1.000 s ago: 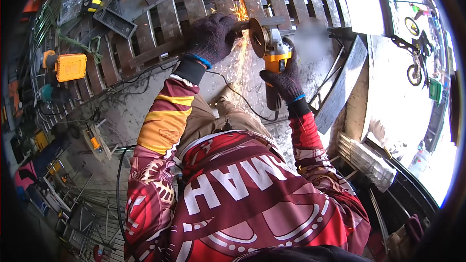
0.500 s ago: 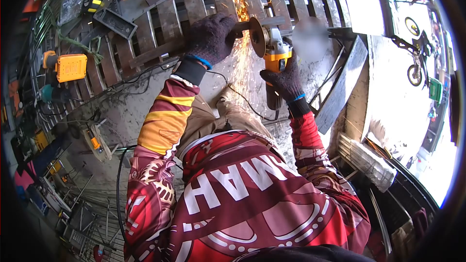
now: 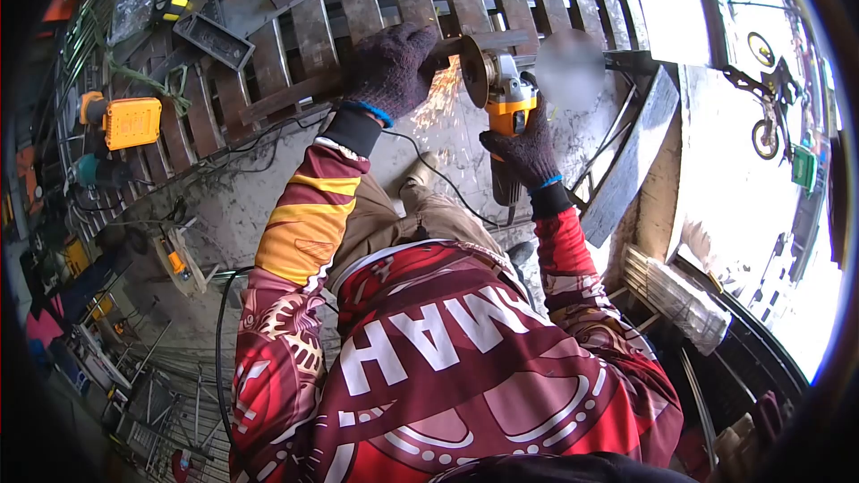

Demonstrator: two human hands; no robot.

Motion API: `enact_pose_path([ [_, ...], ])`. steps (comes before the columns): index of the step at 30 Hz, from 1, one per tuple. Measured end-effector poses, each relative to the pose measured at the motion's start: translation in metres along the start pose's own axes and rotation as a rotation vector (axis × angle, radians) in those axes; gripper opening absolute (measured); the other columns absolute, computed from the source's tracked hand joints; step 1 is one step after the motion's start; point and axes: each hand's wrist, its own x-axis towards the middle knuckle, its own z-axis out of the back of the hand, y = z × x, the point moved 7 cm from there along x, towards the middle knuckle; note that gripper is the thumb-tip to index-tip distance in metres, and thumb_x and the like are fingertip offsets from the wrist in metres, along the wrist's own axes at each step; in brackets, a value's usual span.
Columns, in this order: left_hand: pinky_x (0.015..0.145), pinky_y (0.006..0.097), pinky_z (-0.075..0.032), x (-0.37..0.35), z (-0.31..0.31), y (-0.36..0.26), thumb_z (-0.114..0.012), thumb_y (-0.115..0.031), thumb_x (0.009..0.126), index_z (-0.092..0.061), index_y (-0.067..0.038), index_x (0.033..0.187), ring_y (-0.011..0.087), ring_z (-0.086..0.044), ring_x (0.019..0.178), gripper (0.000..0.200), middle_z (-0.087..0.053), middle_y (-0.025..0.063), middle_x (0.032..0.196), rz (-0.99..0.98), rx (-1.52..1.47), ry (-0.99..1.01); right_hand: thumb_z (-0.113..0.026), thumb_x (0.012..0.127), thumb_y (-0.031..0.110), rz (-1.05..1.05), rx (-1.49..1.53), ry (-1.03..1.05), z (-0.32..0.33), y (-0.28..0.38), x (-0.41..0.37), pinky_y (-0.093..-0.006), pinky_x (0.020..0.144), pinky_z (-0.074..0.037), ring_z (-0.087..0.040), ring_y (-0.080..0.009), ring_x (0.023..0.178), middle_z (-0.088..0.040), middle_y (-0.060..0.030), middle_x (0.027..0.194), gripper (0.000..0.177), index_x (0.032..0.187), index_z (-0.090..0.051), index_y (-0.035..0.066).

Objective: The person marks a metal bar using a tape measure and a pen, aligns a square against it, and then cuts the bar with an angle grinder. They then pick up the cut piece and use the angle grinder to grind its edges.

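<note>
My left hand, in a dark knit glove, is closed around the side handle of a yellow angle grinder. My right hand, also gloved, grips the grinder's body from below. The grinder's disc stands upright against the edge of a slatted metal frame lying on the floor. A few sparks fall below the disc. The grinder's black cord trails back past my knee.
A yellow power tool lies at the left on the frame's edge. A small yellow tool rests on the concrete floor. Metal bars lean at the right, a bundle of rods below them. Bright street with a motorcycle at far right.
The heavy spray of sparks has died down to a few. Both hands and the grinder stay in nearly the same place.
</note>
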Motion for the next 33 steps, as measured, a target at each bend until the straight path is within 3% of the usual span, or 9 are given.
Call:
enact_pose_path([
  [11,0.086,0.0488,-0.055,0.0,0.0,0.001,-0.073,-0.027,0.084,-0.069,-0.015,0.118,0.0341,-0.069,0.102,0.036,-0.069,0.011,0.111,0.05,-0.006,0.053,-0.087,0.063,0.009,0.036,-0.057,-0.041,0.003,0.012,0.013,-0.0409,0.099,-0.052,-0.06,-0.0299,0.116,-0.057,-0.0182,0.134,0.111,0.156,-0.027,0.012],
  [13,0.086,0.0494,-0.056,0.0,0.005,-0.003,-0.07,-0.025,0.086,-0.07,-0.011,0.117,0.037,-0.068,0.103,0.034,-0.07,0.015,0.111,-0.006,-0.017,0.002,-0.087,0.063,0.009,0.013,-0.056,-0.051,0.003,0.015,0.009,-0.0413,0.097,-0.053,-0.061,-0.0303,0.114,-0.057,-0.018,0.133,0.11,0.155,-0.027,0.012],
  [20,0.089,0.0494,-0.056,-0.001,0.002,-0.002,-0.072,-0.023,0.084,-0.07,-0.01,0.12,0.0371,-0.068,0.105,0.037,-0.07,0.0153,0.114,0.001,-0.025,0.008,-0.087,0.064,0.012,0.008,-0.086,-0.006,0.003,0.004,0.004,-0.0415,0.094,-0.054,-0.061,-0.0307,0.111,-0.059,-0.0175,0.13,0.109,0.154,-0.026,0.012],
  [33,0.091,0.0489,-0.056,0.0,0.001,-0.001,-0.073,-0.022,0.084,-0.07,-0.009,0.12,0.037,-0.069,0.108,0.038,-0.07,0.0159,0.119,0.003,-0.013,0.009,-0.091,0.062,0.016,0.0,-0.124,-0.011,0.007,-0.007,0.006,-0.0436,0.102,-0.051,-0.061,-0.0341,0.12,-0.059,-0.0204,0.133,0.113,0.155,-0.028,0.012],
])
